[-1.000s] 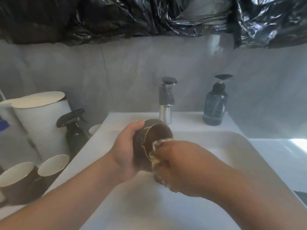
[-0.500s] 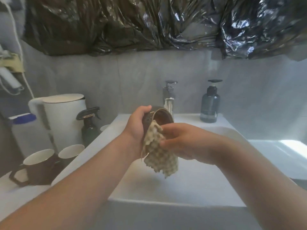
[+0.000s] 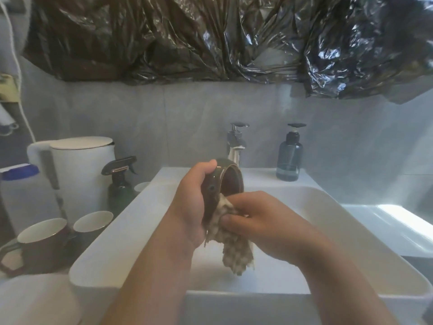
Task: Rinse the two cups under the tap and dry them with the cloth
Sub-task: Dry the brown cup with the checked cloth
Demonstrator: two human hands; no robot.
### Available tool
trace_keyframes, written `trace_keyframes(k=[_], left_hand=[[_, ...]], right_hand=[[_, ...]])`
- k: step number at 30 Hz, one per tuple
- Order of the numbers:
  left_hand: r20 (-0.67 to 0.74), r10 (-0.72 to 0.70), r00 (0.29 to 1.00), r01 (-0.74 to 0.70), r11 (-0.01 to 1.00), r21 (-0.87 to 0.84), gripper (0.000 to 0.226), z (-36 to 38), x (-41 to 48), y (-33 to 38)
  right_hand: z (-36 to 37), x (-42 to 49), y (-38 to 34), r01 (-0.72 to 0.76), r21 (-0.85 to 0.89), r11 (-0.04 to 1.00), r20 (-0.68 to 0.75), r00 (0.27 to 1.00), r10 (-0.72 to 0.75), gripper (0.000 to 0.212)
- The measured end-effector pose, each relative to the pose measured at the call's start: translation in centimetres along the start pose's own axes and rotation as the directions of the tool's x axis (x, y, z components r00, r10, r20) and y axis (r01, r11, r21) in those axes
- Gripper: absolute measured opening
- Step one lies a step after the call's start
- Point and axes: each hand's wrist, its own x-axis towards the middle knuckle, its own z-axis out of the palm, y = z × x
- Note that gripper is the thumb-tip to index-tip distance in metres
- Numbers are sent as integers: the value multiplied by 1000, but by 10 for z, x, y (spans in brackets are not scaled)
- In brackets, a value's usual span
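My left hand (image 3: 191, 205) grips a dark brown cup (image 3: 225, 179) on its side over the white sink (image 3: 339, 221), its mouth turned to the right. My right hand (image 3: 264, 221) pinches a checked beige cloth (image 3: 234, 245) against the cup's lower rim; the cloth hangs down below both hands. The chrome tap (image 3: 235, 146) stands just behind the cup, with no water visibly running. Two more dark cups with white insides, one with a handle (image 3: 39, 242) and one beside it (image 3: 90, 227), stand on the counter at the left.
A white kettle (image 3: 79, 170) and a dark spray bottle (image 3: 119, 186) stand left of the sink. A blue soap dispenser (image 3: 289, 156) sits on the sink's back ledge. Black plastic sheeting (image 3: 210, 36) hangs above. A white round object (image 3: 35, 299) lies at lower left.
The view has pulled back and tilted up. My right hand has drawn the cloth out of the cup's mouth and down to its lower rim, where it now hangs below.
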Motion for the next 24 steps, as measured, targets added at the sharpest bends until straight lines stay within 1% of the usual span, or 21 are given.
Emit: trace_keyframes(k=[2,4,6,7,8,9,10,11,12,13,14,15,16,17,19,21,23,24], left_hand=[[88,-3,996,4,1000,-11,36,2,-3,-1],[146,-11,989,15,1000,-25,44,5,-5,-1],[149,19,989,-9,998,-67,42,7,-5,-2],[138,37,990,-25,996,-90,39,7,-6,-2],[128,49,991,-34,993,-112,38,6,-6,-1],[124,61,990,-44,990,-134,37,4,-5,0],[121,77,990,-58,987,-150,38,2,-4,1],[114,97,989,-79,984,-158,41,-1,-3,1],[100,112,989,-96,984,-150,47,-2,-2,1],[84,116,990,-105,986,-128,53,-2,-2,2],[66,115,991,-108,989,-105,56,-2,-2,2],[55,118,991,-113,990,-88,54,-1,-2,2],[54,123,991,-119,990,-76,51,1,-2,2],[59,122,991,-118,990,-71,48,2,-2,3],[63,102,993,-97,993,-70,48,5,-3,4],[87,71,994,-63,994,-86,49,8,-5,3],[153,40,987,-27,996,-84,39,14,-9,0],[180,26,983,-12,997,-78,32,16,-11,-1]], right_hand=[[-5,-2,2,28,165,986,21,999,-32,14],[-7,-3,3,22,369,929,52,998,-44,16],[-6,-3,1,4,539,842,93,994,-64,18],[-5,-3,0,1,564,826,101,992,-70,16],[-4,-4,-2,3,536,844,99,993,-66,13],[-5,-3,-4,9,455,890,79,996,-50,11],[-5,-3,-7,15,322,947,49,998,-33,11],[-5,-4,-10,19,145,989,17,1000,-22,13],[-5,-4,-13,8,-47,999,-6,1000,-9,13],[-4,-6,-15,-13,-228,974,-45,999,3,16],[-2,-8,-17,-41,-383,923,-96,995,4,21],[0,-11,-21,-57,-485,873,-133,991,-9,22],[2,-12,-22,-50,-524,850,-148,989,-32,20],[4,-12,-21,-30,-526,850,-145,988,-55,18],[4,-13,-20,12,-449,894,-97,993,-62,15],[-1,-14,-23,9,-299,954,-54,998,-26,17],[-6,-18,-23,13,-132,991,-21,1000,-16,29],[-7,-19,-22,18,-54,998,-11,1000,-18,31]])
